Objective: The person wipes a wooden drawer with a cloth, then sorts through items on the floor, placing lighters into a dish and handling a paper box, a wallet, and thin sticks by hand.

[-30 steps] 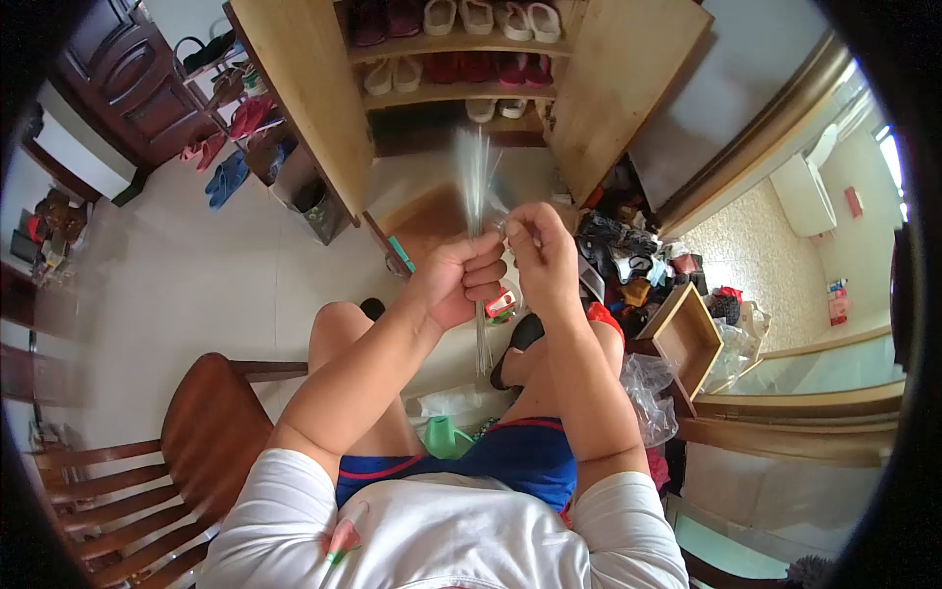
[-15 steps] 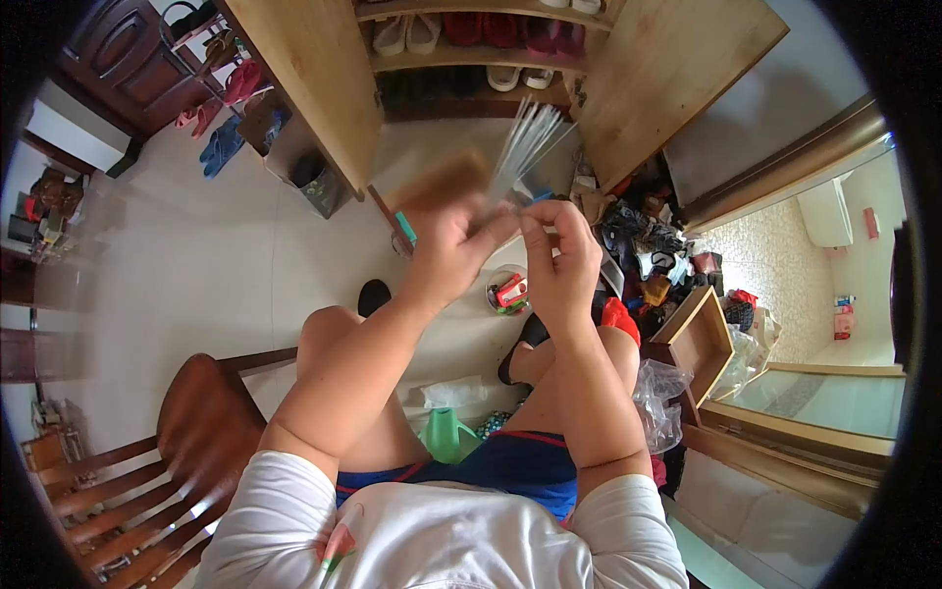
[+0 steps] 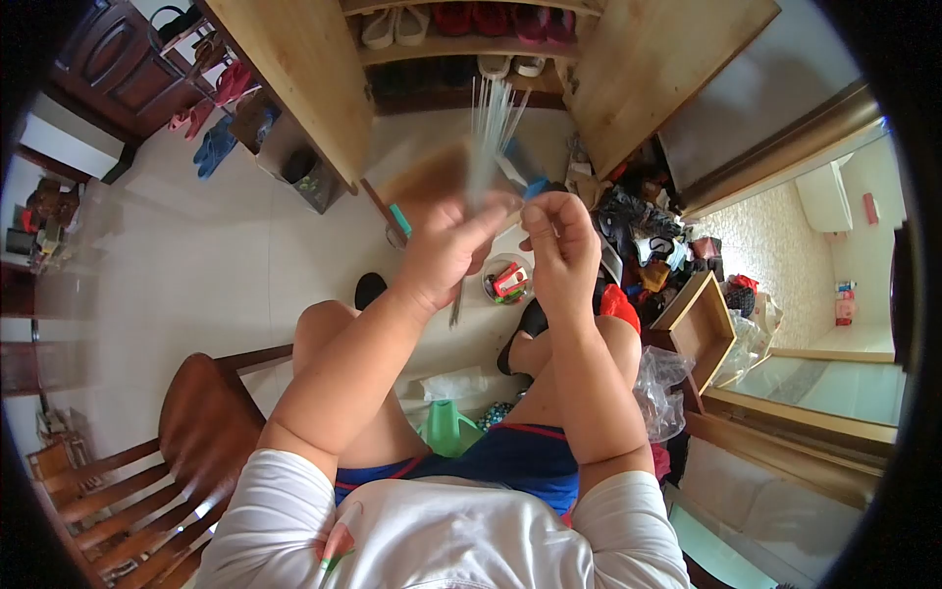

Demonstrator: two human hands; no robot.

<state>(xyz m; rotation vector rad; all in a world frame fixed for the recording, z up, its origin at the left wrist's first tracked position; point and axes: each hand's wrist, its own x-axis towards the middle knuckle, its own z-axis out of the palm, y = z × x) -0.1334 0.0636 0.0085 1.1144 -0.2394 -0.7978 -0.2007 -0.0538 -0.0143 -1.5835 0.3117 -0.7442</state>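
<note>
My left hand (image 3: 446,245) is closed around a bundle of long, thin, whitish translucent strips (image 3: 488,128). Their tips fan out above the fist, and a narrow greyish end pokes out below it. Beside it my right hand (image 3: 564,236) is pinched, thumb against fingers, close to the left fingertips. Whatever lies in that pinch is too small to make out. Beneath the hands a clear round container (image 3: 507,280) holds a red item and other small things. A green plastic jug-like item (image 3: 446,428) sits between my legs.
An open shoe cabinet (image 3: 471,47) stands ahead, doors swung outward. A brown board (image 3: 417,177) lies before it. To the right are a cluttered pile (image 3: 653,236), a wooden drawer (image 3: 702,329) and a clear plastic bag (image 3: 662,398). A wooden chair (image 3: 206,412) is at left.
The bundle has swung from leaning right to nearly upright, and its lower end now shows below my left hand. My right hand stays pinched, shifted only slightly.
</note>
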